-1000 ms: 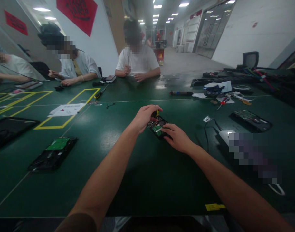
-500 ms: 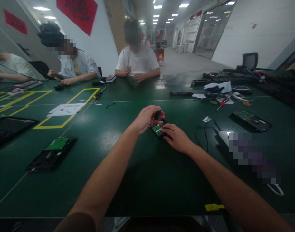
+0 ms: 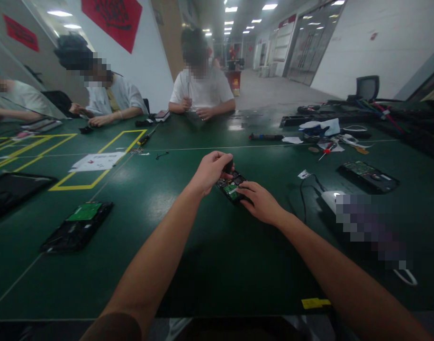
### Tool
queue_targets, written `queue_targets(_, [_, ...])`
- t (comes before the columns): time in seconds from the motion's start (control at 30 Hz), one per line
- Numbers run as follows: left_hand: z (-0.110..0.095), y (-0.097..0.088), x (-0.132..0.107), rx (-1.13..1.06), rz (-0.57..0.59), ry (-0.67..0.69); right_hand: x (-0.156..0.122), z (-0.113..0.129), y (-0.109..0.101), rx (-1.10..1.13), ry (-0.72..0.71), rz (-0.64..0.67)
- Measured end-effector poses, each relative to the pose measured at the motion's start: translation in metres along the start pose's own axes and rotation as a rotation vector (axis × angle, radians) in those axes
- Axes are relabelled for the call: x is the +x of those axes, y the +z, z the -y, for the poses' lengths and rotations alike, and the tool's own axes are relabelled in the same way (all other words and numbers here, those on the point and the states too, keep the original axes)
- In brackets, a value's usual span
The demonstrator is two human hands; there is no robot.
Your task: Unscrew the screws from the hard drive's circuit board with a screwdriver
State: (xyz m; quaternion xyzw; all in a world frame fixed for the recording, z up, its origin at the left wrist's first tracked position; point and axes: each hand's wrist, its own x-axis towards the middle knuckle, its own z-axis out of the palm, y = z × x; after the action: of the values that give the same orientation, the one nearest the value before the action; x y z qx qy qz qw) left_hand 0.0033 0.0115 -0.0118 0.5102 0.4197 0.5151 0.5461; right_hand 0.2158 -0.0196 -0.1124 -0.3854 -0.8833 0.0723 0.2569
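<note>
A small black device housing with a green circuit board lies on the green table in front of me. Over its far left end is my left hand, closed with the fingertips pinched on a small dark part whose kind I cannot make out. My right hand grips the near right edge of the housing, fingers resting on top by the board and thumb along the side. The fingers partly cover the inside of the housing.
Similar opened housings lie at the left and right. A blurred-out elongated object with a cable is right of my arm. Farther back are a dark cylindrical tool, a red-handled screwdriver and a paper sheet. Several people sit opposite.
My left hand has shifted slightly left and its fingers have drawn together around the dark part, uncovering more of the housing. The right hand stays on the housing's edge.
</note>
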Motion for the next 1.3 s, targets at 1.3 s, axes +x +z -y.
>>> queue_targets(1.3, [0.006,-0.006,0.003,-0.105,0.106,-0.010,0.001,0.001,-0.001,-0.005,-0.011,0.001])
